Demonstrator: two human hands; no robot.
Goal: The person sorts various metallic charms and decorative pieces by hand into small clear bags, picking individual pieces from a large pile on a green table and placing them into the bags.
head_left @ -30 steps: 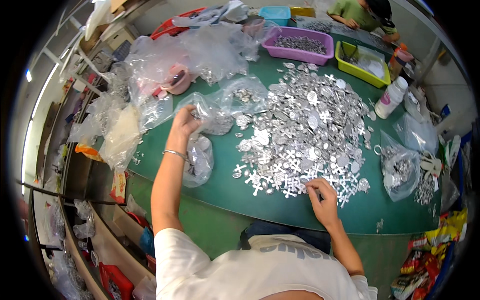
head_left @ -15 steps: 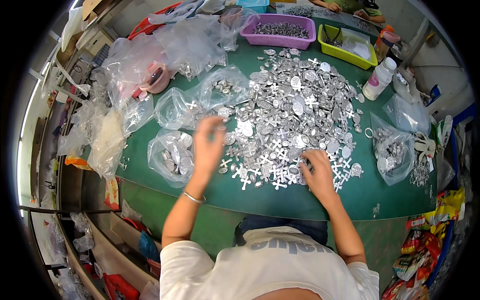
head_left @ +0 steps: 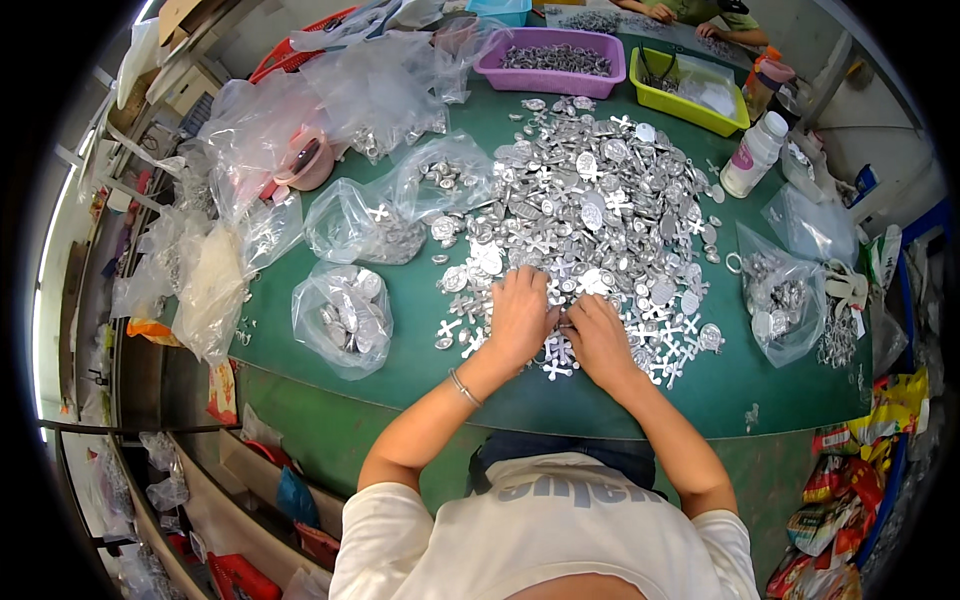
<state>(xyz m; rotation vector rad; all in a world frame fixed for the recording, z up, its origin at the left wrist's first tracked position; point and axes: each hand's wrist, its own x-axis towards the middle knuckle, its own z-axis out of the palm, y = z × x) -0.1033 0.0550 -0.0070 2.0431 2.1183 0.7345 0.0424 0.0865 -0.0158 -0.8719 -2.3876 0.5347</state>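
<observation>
Green desk [head_left: 420, 360]: we hold left hand [head_left: 520, 318] and right hand [head_left: 598, 338] together, fingers curled on small metal crosses [head_left: 556, 352] at the heap's near edge—seemingly light, stiff, slippery, best pinched by their arms.

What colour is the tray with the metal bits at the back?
Purple tray, best seen in the head view, beside a yellow-green tray.

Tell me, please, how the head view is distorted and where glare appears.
Head view: fisheye bends the green table edge and blackens the corners; glare glints on the metal pieces and clear plastic bags; both hands look sharp.
</observation>
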